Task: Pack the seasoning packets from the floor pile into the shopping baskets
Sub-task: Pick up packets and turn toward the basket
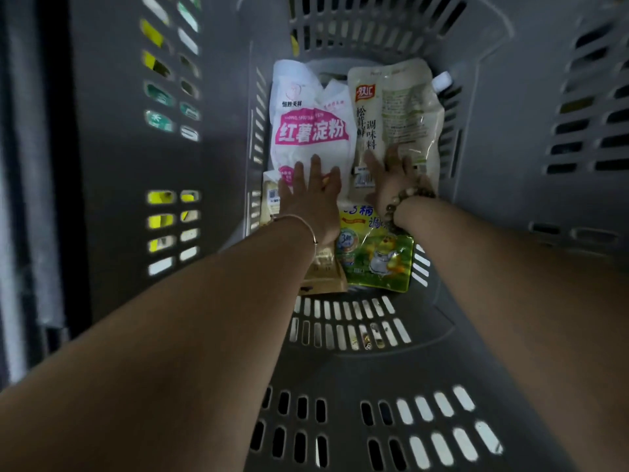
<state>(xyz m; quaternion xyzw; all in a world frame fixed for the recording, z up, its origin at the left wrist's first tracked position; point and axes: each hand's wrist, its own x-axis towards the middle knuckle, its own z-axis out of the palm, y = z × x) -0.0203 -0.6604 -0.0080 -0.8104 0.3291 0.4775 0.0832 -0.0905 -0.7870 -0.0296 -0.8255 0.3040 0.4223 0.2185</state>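
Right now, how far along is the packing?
Done: a yellow-green packet and tan packet lie in the grey basket. In hand: left hand presses the pink-and-white starch bag, right hand touches the cream spouted pouch. Left: unknown, the floor pile is out of view.

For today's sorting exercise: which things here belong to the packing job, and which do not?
Job: grey basket, pink-labelled white packet, cream spouted pouch, yellow-green packet, beige packet, left hand, right hand.
Not the job: thin bangle, bead bracelet, coloured things outside the slots.

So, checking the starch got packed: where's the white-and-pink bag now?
In the head view the white-and-pink bag lies in the gray basket, far left, under the left hand, beside the beige spouted pouch.
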